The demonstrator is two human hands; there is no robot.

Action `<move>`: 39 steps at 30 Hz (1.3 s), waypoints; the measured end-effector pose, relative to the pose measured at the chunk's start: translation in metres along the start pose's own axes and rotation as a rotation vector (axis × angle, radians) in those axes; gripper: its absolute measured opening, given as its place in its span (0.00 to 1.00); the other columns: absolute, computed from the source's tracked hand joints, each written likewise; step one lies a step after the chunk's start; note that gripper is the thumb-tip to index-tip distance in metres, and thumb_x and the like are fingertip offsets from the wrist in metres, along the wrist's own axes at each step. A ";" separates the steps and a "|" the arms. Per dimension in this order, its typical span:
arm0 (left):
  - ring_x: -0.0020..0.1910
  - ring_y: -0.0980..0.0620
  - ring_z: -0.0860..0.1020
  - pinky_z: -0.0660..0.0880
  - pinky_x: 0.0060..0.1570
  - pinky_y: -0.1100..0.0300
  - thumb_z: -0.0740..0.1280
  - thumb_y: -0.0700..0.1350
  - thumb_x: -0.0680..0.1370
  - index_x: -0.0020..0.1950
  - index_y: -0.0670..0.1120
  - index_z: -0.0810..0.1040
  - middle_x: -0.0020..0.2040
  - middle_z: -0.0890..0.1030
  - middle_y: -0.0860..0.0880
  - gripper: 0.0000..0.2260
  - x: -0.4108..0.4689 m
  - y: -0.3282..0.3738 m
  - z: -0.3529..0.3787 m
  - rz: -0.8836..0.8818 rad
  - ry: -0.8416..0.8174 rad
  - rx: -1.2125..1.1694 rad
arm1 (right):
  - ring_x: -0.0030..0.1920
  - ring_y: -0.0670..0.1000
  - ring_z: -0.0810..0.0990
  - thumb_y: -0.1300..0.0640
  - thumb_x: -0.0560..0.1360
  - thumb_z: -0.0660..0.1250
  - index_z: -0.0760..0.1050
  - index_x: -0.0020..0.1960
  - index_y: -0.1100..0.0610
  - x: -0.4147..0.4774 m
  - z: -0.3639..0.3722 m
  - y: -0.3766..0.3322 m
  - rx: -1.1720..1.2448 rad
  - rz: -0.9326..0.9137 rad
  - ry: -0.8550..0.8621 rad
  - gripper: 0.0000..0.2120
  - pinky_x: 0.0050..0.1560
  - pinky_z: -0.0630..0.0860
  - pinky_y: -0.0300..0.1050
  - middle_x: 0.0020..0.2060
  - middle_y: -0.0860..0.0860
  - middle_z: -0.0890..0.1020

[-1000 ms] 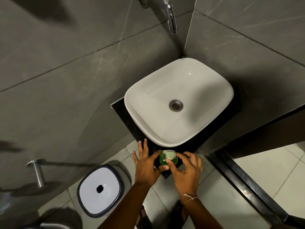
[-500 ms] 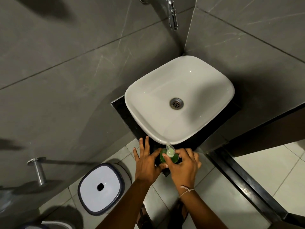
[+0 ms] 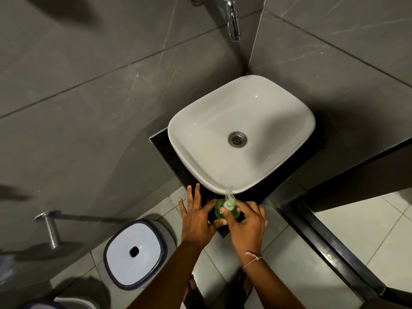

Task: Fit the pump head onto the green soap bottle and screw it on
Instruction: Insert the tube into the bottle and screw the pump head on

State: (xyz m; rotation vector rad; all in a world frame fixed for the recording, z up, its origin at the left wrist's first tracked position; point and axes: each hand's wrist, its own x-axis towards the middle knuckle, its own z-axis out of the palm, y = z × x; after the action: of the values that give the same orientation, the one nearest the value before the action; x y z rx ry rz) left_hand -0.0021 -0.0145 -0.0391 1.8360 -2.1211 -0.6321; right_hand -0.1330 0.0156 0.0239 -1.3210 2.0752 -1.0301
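Glossy white ceramic basin; shiny metal tap; translucent green plastic bottle.

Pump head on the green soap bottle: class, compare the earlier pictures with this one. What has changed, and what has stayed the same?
The pump head has turned: its nozzle, lying sideways a second ago, now points away toward the basin. The right hand twists it by the collar. The left hand stays braced against the green soap bottle, which remains on the dark counter.

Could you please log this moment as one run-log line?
step: screwing | pump head on green soap bottle | left hand steadies bottle | right hand grips pump collar
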 end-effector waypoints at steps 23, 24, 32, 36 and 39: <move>0.77 0.43 0.34 0.43 0.72 0.30 0.69 0.63 0.70 0.67 0.58 0.73 0.81 0.45 0.45 0.26 -0.001 -0.002 0.002 -0.011 -0.004 0.009 | 0.46 0.52 0.73 0.44 0.60 0.79 0.68 0.37 0.50 0.003 0.010 0.001 -0.016 0.096 0.032 0.22 0.48 0.65 0.50 0.34 0.47 0.75; 0.77 0.43 0.34 0.44 0.72 0.30 0.70 0.62 0.70 0.67 0.58 0.73 0.81 0.45 0.45 0.26 -0.001 -0.002 0.002 -0.014 -0.004 0.011 | 0.47 0.51 0.72 0.43 0.60 0.79 0.70 0.40 0.49 0.002 0.010 0.002 -0.020 0.089 0.021 0.20 0.49 0.63 0.49 0.36 0.46 0.76; 0.77 0.44 0.34 0.41 0.73 0.32 0.69 0.64 0.70 0.67 0.59 0.73 0.81 0.46 0.45 0.26 -0.001 -0.003 0.003 -0.008 0.005 0.017 | 0.46 0.52 0.74 0.44 0.60 0.79 0.74 0.39 0.48 0.003 0.012 0.002 0.020 0.100 0.043 0.17 0.48 0.64 0.49 0.34 0.44 0.75; 0.78 0.43 0.36 0.45 0.72 0.29 0.71 0.61 0.70 0.65 0.58 0.74 0.81 0.47 0.45 0.25 -0.001 -0.004 0.004 -0.007 0.023 0.010 | 0.49 0.49 0.72 0.40 0.60 0.78 0.74 0.46 0.48 0.003 0.016 0.001 -0.021 0.088 0.009 0.22 0.50 0.61 0.48 0.40 0.46 0.78; 0.78 0.43 0.36 0.43 0.72 0.30 0.68 0.65 0.70 0.66 0.59 0.73 0.81 0.47 0.45 0.26 -0.001 -0.002 0.003 0.004 0.022 0.016 | 0.51 0.50 0.72 0.45 0.63 0.78 0.80 0.54 0.45 0.000 0.009 0.012 -0.008 0.012 -0.010 0.20 0.51 0.63 0.49 0.43 0.45 0.77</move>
State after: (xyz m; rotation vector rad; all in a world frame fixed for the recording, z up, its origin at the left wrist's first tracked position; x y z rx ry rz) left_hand -0.0014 -0.0135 -0.0430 1.8383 -2.1209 -0.5929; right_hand -0.1332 0.0160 0.0084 -1.3132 2.0800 -1.0088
